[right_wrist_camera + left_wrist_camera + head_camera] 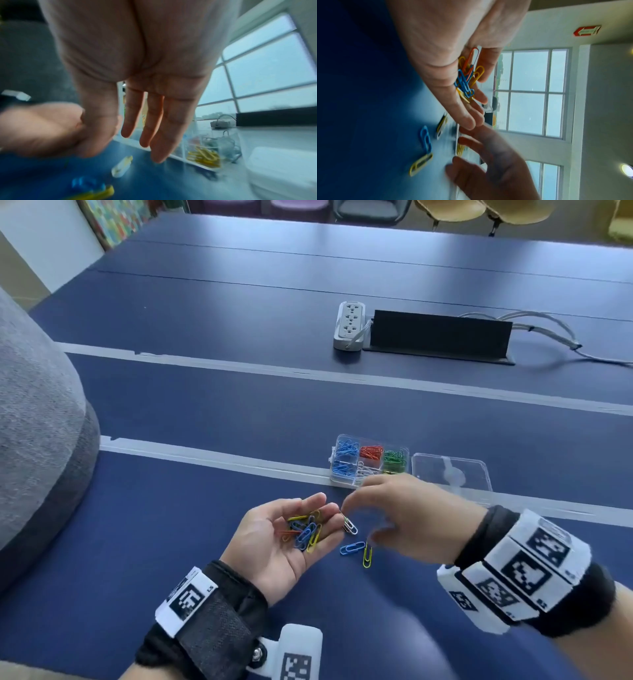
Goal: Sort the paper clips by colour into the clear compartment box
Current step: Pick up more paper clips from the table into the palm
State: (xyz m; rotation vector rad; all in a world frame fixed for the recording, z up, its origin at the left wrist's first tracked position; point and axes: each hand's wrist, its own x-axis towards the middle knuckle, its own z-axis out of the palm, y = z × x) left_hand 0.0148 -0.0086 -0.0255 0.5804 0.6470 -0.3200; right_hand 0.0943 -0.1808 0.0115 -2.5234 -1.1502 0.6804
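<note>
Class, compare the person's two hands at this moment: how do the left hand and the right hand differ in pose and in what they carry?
The left hand lies palm up; the right hand is palm down, its fingers straight.
The left hand cups a mixed heap of paper clips; the right hand holds nothing.
The right hand is nearer the compartment box, and blurred.
Both hover over the blue table, and both wear wrist bands.

left wristband | "LS" | other markings unreadable
</note>
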